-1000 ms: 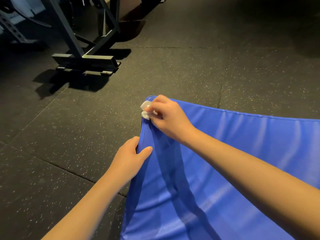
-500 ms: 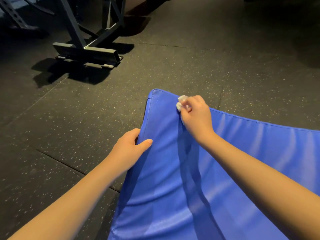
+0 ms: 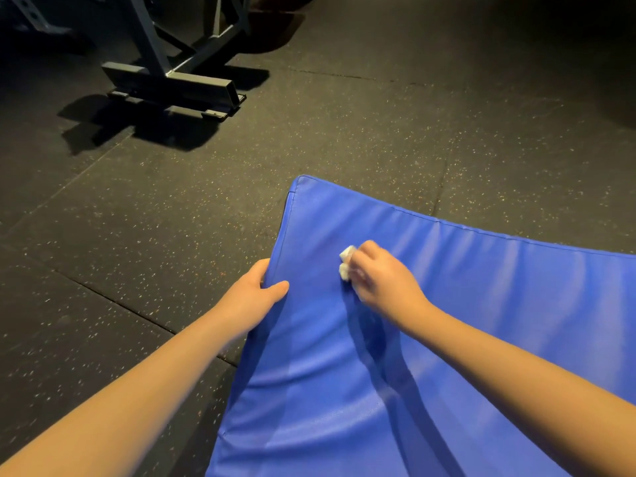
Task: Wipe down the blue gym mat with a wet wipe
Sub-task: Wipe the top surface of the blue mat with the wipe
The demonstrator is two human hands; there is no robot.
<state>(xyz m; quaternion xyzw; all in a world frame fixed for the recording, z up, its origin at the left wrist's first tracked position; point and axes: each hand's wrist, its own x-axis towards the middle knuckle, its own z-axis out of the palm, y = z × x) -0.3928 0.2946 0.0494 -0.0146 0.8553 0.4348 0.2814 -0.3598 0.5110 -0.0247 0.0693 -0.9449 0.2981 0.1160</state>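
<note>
There are two hands (image 3: 253, 294) (image 3: 382, 280), one blue mat (image 3: 481, 339), one white wipe (image 3: 345, 262) and one metal rack base (image 3: 172, 82).

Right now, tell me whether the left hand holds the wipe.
No, the right hand pinches the wet wipe; the left hand grips the blue mat.
</note>
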